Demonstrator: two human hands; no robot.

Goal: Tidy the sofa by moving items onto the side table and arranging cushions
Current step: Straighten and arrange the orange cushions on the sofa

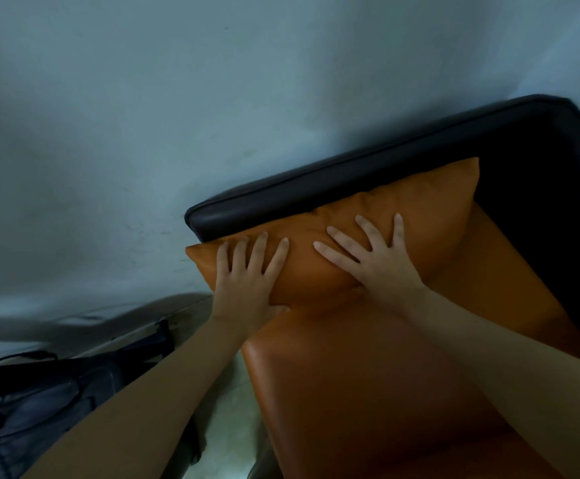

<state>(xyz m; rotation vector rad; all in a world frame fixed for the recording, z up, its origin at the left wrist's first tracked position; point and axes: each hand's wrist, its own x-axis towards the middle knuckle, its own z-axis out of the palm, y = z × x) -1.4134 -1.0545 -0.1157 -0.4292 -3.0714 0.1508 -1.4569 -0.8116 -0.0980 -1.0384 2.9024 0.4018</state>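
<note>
A pale grey-blue wall (pixel 143 115) fills the upper half of the view. Below it at right stands a sofa with a dark backrest (pixel 368 174) against the wall and an orange leather seat (pixel 368 392). An orange cushion (pixel 420 209) lies along the foot of the backrest, its long axis running from lower left to upper right, its left corner jutting past the sofa's end. Two bare forearms reach up from the bottom edge. The left hand (pixel 247 274) lies flat on the cushion's left end, fingers spread, thumb tucked under its lower edge. The right hand (pixel 371 257) presses palm-down on the cushion's middle, fingers splayed wide. Dark, blurred objects with cables (pixel 22 392) sit on the floor at lower left. No writing is readable.
</note>
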